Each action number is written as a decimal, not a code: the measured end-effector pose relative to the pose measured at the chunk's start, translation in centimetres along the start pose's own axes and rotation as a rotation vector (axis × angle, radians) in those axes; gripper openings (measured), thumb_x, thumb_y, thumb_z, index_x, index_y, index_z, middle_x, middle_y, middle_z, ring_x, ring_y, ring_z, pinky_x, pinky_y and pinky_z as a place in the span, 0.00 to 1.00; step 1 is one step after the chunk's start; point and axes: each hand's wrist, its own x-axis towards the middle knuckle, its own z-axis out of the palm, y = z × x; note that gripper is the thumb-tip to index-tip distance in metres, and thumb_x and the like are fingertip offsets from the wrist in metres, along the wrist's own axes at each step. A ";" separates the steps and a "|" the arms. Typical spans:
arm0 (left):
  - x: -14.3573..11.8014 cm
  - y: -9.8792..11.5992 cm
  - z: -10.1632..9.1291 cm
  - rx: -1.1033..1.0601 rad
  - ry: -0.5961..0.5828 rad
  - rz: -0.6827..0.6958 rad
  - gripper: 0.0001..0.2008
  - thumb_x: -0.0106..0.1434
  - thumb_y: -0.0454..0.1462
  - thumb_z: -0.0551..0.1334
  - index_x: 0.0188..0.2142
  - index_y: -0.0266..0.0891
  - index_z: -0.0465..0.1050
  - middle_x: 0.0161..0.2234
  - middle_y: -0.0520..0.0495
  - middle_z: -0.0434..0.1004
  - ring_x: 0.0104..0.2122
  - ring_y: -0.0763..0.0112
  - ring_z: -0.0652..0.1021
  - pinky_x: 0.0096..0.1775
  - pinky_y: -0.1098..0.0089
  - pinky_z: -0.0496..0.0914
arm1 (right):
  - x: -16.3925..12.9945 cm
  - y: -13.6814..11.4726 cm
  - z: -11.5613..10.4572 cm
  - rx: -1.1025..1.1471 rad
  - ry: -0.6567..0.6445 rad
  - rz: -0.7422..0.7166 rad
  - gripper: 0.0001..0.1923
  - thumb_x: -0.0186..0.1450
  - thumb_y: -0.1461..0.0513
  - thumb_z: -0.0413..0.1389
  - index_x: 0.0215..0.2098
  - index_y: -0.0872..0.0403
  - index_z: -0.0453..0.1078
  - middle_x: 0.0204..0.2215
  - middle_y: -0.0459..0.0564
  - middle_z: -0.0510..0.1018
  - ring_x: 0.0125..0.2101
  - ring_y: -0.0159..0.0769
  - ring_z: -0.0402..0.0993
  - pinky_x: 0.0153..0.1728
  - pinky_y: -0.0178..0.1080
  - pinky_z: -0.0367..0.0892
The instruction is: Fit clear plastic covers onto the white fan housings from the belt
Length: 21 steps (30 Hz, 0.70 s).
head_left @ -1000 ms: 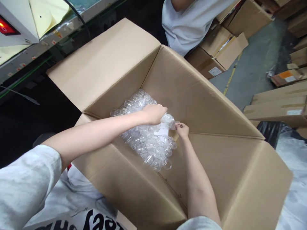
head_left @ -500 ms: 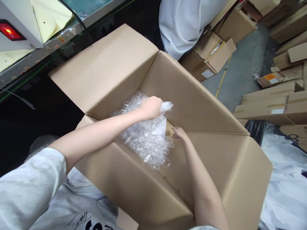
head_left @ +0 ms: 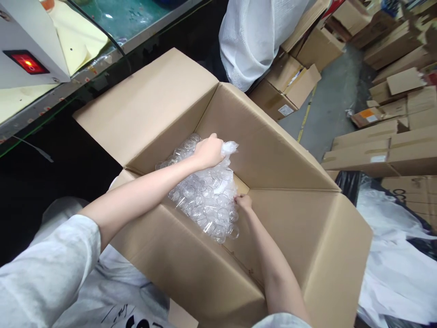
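1. Left hand (head_left: 210, 152), arm stretched forward, grips the gathered top of a clear bag of small plastic cups (head_left: 205, 196).
2. Right hand (head_left: 243, 202) pinches the bag's right side.
3. Bag sits deep inside the open cardboard box (head_left: 273, 150).

A white machine (head_left: 27, 54) with a lit red switch (head_left: 26, 62) is seen far left of the hands. A white sack (head_left: 249, 36) is propped beyond them, and flattened cartons (head_left: 385, 146) are stacked on the floor (head_left: 337, 95) to the right.
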 end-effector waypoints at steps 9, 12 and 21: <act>0.3 -0.6 0.4 0.003 -0.037 0.000 0.12 0.62 0.34 0.63 0.44 0.36 0.79 0.47 0.35 0.84 0.51 0.50 0.82 0.47 0.64 0.74 | 0.1 -6.0 -2.5 -0.154 -0.158 -0.463 0.13 0.71 0.58 0.61 0.31 0.56 0.70 0.31 0.44 0.76 0.32 0.33 0.73 0.39 0.40 0.71; 0.2 -1.1 0.5 -0.015 -0.010 -0.004 0.13 0.62 0.36 0.64 0.46 0.38 0.78 0.48 0.36 0.83 0.52 0.50 0.81 0.48 0.64 0.74 | -0.7 -7.1 -3.8 -0.130 -0.063 -0.554 0.09 0.71 0.61 0.58 0.32 0.55 0.68 0.30 0.44 0.74 0.32 0.35 0.71 0.39 0.39 0.68; -0.3 -2.8 -0.9 -0.184 0.138 -0.084 0.12 0.65 0.39 0.64 0.46 0.38 0.78 0.49 0.39 0.84 0.50 0.56 0.81 0.48 0.66 0.74 | -4.8 -7.3 -3.1 -0.146 0.087 -0.604 0.16 0.66 0.68 0.46 0.47 0.52 0.70 0.35 0.51 0.76 0.35 0.41 0.74 0.39 0.39 0.68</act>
